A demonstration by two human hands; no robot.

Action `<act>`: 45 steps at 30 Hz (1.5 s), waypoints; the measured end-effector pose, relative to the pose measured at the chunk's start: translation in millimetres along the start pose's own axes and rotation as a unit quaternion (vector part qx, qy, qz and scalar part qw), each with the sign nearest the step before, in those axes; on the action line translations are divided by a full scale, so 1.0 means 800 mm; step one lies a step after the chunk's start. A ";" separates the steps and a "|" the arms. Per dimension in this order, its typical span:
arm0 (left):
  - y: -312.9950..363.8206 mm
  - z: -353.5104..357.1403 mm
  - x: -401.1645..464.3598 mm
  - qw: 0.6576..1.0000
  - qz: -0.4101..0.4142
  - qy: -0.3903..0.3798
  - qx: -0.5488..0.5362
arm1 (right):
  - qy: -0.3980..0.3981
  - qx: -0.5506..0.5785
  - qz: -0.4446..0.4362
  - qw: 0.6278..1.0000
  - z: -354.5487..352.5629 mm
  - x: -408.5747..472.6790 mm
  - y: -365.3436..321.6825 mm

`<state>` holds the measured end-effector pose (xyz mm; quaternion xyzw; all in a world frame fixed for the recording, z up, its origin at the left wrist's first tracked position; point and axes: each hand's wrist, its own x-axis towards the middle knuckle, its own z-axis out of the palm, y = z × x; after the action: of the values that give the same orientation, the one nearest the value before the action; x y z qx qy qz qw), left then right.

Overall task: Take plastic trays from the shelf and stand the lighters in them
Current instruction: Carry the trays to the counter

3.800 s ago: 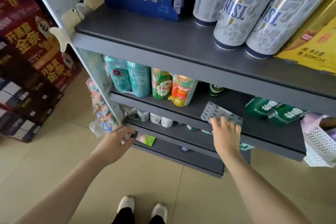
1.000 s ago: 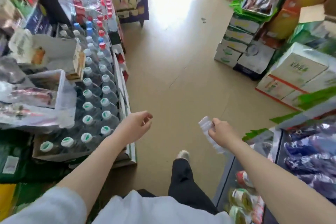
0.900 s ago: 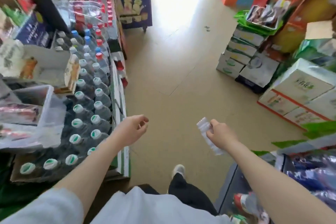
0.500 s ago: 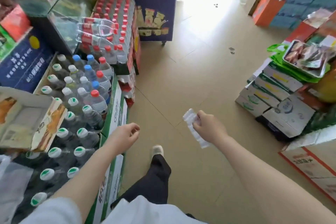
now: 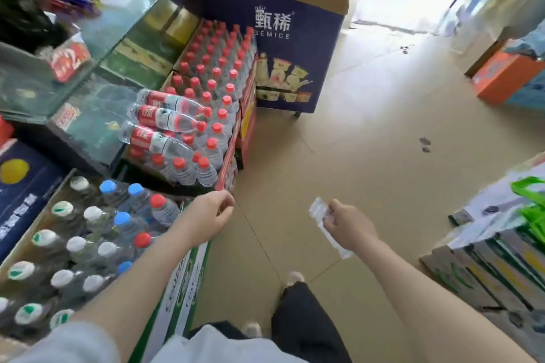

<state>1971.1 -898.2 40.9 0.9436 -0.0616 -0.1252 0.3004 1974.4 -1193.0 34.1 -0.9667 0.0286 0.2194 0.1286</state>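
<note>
Shop floor (image 5: 368,156) | plastic tray (image 5: 320,215) — pinched in right-hand fingers (image 5: 331,215)

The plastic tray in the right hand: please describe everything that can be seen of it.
The plastic tray is a thin, pale, translucent strip, seen nearly edge-on, so its compartments cannot be made out. It looks like light moulded plastic. It slants from upper left to lower right, in the air above the tan floor. The right hand grips it around its middle, fingers curled over it; both ends stick out past the hand. Nothing else touches it, and no lighters are seen in it.
</note>
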 end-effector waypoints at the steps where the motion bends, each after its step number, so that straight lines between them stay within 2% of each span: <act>1: 0.003 -0.005 0.029 1.000 0.002 0.003 -0.003 | -0.003 -0.008 -0.005 1.000 -0.011 0.032 0.003; 6: 0.014 -0.028 0.172 0.999 -0.022 0.028 -0.008 | -0.014 -0.039 -0.035 0.999 -0.075 0.195 0.015; 11: 0.007 -0.060 0.282 0.991 -0.122 0.054 -0.029 | -0.020 -0.043 -0.075 0.996 -0.163 0.343 -0.014; 16: -0.031 -0.107 0.346 0.967 -0.230 0.093 -0.048 | -0.036 -0.024 -0.198 0.979 -0.234 0.461 -0.122; 20: -0.074 -0.145 0.379 0.948 -0.284 0.131 -0.056 | -0.052 0.027 -0.298 0.953 -0.266 0.525 -0.222; 25: -0.120 -0.197 0.426 0.937 -0.297 0.172 -0.064 | -0.027 0.015 -0.374 0.927 -0.283 0.598 -0.322; 31: -0.139 -0.269 0.473 0.922 -0.276 0.264 -0.061 | -0.011 -0.040 -0.397 0.917 -0.302 0.674 -0.401; 34: -0.136 -0.307 0.485 0.909 -0.234 0.342 -0.040 | -0.024 -0.024 -0.422 0.906 -0.315 0.701 -0.445; 36: -0.141 -0.325 0.488 0.887 -0.226 0.399 0.047 | -0.024 -0.002 -0.471 0.882 -0.321 0.712 -0.478; 39: -0.154 -0.337 0.490 0.824 -0.314 0.458 0.115 | 0.000 0.023 -0.582 0.813 -0.328 0.720 -0.523; 43: -0.180 -0.316 0.480 0.774 -0.485 0.387 0.127 | 0.054 0.018 -0.745 0.665 -0.334 0.720 -0.579; 45: -0.187 -0.303 0.472 0.766 -0.523 0.349 0.137 | 0.111 0.000 -0.795 0.597 -0.336 0.720 -0.606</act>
<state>2406.0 -715.7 69.7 0.8394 0.5339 0.0846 0.0568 2660.1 -794.7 133.9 -0.6237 -0.7370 -0.0784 0.2484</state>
